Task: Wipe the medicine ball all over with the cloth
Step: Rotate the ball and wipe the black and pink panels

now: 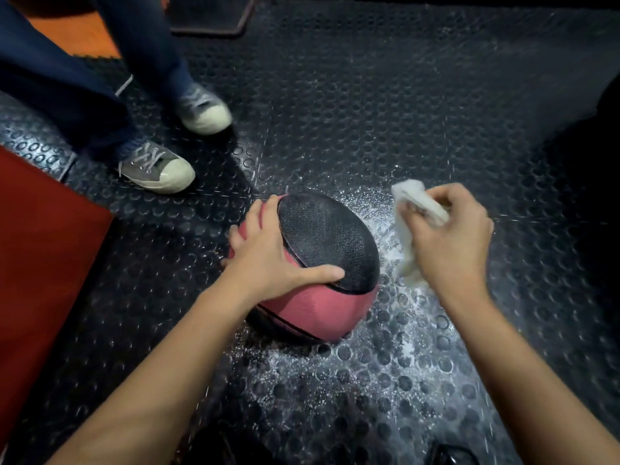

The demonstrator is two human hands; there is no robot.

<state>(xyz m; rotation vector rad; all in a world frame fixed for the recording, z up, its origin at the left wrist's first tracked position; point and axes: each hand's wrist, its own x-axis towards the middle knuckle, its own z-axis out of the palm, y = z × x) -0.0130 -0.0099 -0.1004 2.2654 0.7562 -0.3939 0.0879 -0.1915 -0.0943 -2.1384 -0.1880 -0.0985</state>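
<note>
Black studded rubber flooring [385, 95] fills the frame, dusted with white powder [335, 374] at centre and lower right; a red mat [43, 236] lies at the left edge, and a bystander's grey sneakers [157, 166] stand upper left. Centre frame sits the medicine ball [312, 263], black panel tilted up and right, pink band below. The left hand [265, 253] lies splayed on it; the right hand [449, 236] clutches the white cloth [411, 226] just beside the ball.

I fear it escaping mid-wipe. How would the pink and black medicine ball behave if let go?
The round pink and black medicine ball would probably roll; only the left hand steadies it. Its pebbled skin likely grips well. White powder on the studded rubber floor may reduce traction.
</note>
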